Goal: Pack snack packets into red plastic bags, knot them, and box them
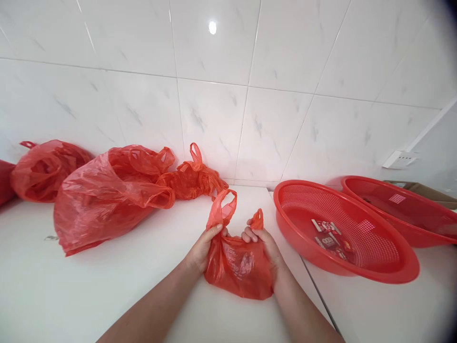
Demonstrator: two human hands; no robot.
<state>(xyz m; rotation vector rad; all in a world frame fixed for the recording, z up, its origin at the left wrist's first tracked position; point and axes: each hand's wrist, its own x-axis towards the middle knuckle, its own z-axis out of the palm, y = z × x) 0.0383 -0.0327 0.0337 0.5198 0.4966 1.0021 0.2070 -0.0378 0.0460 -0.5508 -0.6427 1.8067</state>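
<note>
Left hand and right hand, as I watch them from my remote station, are both closed on the small red bag at the middle near side of the table. On the left, thumb and fingers pinch the film just below a tall handle loop; on the right, curled fingers grip the base of a shorter loop. I'd judge that this two-sided hold keeps the loops apart and the sagging body steady between the palms. Something bulges dully through the film, but I can't make it out, nor can I tell whether the bag's bottom touches the table.

Far left of the hands, a big red bag lies slumped, with a crumpled bag at its right against the tiled wall and a bundled bag at its left; probably they sit back there to leave working room. To the right, the near basket holds small packets, their print too small for me to read. Its rim comes near the right hand, so I reckon it limits sideways movement there. Behind it are the far basket and a cardboard box, partly hidden.
</note>
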